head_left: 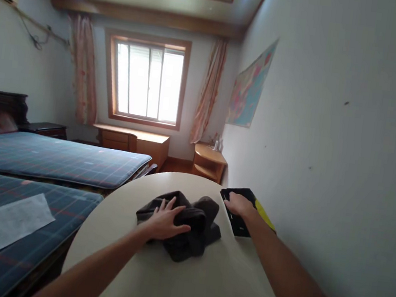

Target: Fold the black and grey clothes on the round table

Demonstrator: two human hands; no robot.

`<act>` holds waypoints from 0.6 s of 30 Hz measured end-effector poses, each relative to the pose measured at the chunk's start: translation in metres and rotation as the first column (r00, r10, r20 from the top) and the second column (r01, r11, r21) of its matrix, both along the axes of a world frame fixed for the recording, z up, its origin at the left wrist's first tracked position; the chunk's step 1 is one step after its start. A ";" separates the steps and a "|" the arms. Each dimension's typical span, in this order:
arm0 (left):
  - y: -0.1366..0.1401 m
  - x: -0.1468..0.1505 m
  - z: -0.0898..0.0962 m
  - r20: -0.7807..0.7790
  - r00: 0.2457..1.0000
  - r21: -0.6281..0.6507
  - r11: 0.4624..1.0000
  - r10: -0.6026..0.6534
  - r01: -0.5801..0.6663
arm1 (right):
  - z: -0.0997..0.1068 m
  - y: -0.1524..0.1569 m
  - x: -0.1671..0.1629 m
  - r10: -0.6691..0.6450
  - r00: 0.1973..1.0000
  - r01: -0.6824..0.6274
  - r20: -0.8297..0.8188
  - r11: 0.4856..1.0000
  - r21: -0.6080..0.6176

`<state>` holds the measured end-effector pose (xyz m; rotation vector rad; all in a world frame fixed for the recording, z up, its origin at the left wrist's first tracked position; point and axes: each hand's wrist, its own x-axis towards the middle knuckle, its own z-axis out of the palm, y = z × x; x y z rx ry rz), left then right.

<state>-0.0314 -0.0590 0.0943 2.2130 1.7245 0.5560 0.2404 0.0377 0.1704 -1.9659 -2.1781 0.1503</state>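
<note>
A crumpled dark grey cloth (193, 227) lies in a loose heap on the round cream table (166, 289). My left hand (166, 221) rests on top of it with fingers spread, not closed round the fabric. To the right, beside the wall, is a flat black object (241, 226) with a pale near edge and a yellow part (262, 213) along its right side; its kind is unclear. My right hand (239, 204) is on its upper left part, fingers bent together at the edge. My forearm covers some of the black object.
A white wall (326, 159) runs close along the table's right side. On the left are two plaid mattresses (56, 157), one with a white sheet of paper (8, 226). Beyond the table stand a wooden desk (149, 137) and a corner shelf (209, 155).
</note>
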 end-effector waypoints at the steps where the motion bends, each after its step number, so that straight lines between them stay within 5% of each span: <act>1: -0.003 0.005 -0.022 -0.015 1.000 0.013 1.000 0.020 -0.020 | -0.017 0.000 0.009 -0.088 0.996 0.087 0.026 0.996 0.014; 4: -0.012 0.014 -0.072 -0.048 0.995 0.299 0.952 0.089 -0.071 | -0.060 0.001 0.036 -0.328 0.943 0.319 0.052 0.939 0.128; 9: -0.014 0.010 -0.095 0.034 0.999 0.458 0.888 0.029 -0.041 | -0.096 0.006 0.065 -0.233 0.950 0.285 -0.207 0.918 0.275; 14: -0.015 0.002 -0.096 0.122 0.992 0.514 0.857 -0.027 -0.040 | -0.081 -0.010 0.071 -0.131 0.939 0.234 -0.319 0.921 0.312; 18: -0.024 0.000 -0.098 0.183 0.981 0.551 0.833 -0.058 -0.054 | -0.054 -0.057 0.057 0.068 0.879 0.146 -0.471 0.904 0.402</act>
